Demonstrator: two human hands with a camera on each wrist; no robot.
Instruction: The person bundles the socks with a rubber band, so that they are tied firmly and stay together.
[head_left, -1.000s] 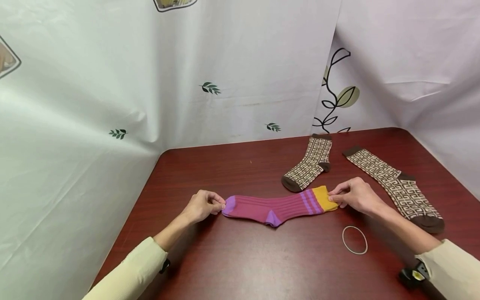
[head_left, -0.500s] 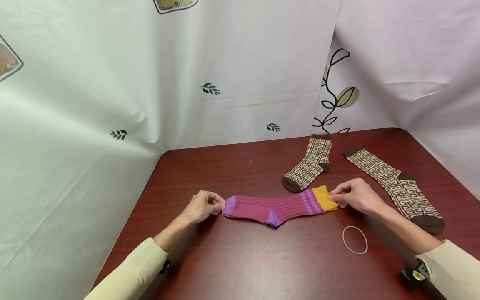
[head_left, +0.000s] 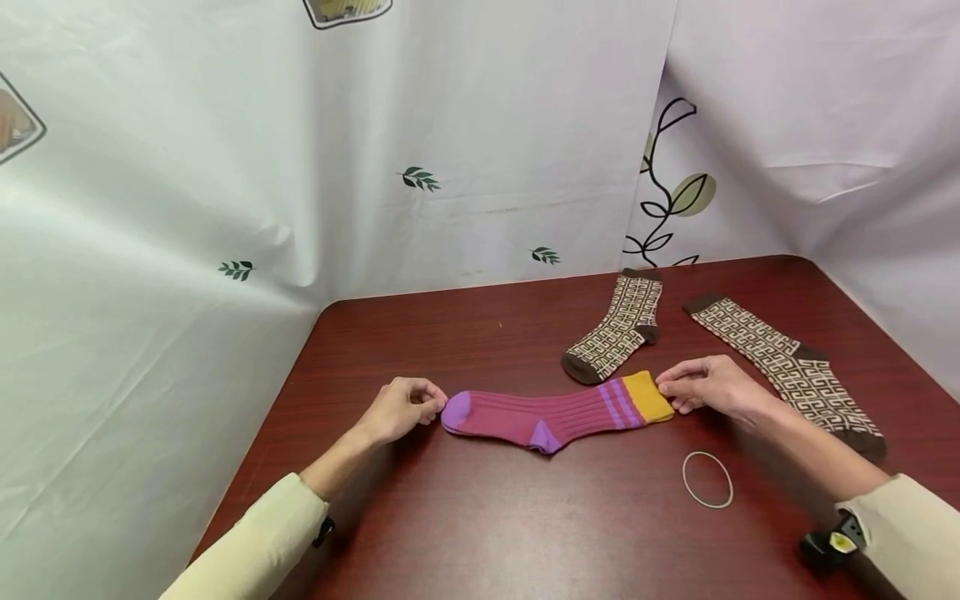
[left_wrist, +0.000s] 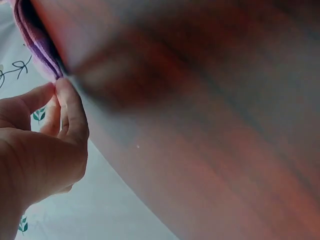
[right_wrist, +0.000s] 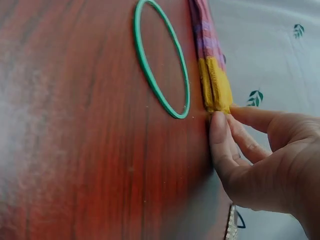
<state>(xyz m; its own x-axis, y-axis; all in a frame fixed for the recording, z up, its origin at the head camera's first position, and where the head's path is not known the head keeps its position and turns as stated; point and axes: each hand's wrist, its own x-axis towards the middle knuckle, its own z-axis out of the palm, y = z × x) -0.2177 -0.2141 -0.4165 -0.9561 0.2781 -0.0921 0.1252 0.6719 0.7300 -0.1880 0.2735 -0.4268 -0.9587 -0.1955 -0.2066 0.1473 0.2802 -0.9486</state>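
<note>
Left grip [head_left: 396, 412] pinches the magenta sock's [head_left: 517, 417] toe [head_left: 455, 412], right grip [head_left: 708, 388] its cuff [head_left: 648, 397]; only the right wrist view shows the band [right_wrist: 143, 55] green.

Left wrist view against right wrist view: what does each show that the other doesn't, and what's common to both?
Only the left wrist view: the left hand, at the sock's purple toe.

Only the right wrist view: the right hand, at the yellow cuff; a thin loop; and, near the bottom edge, a sliver of what looks like a patterned sock.

Both: part of the magenta sock, the reddish table and the pale backdrop with leaf prints.
</note>
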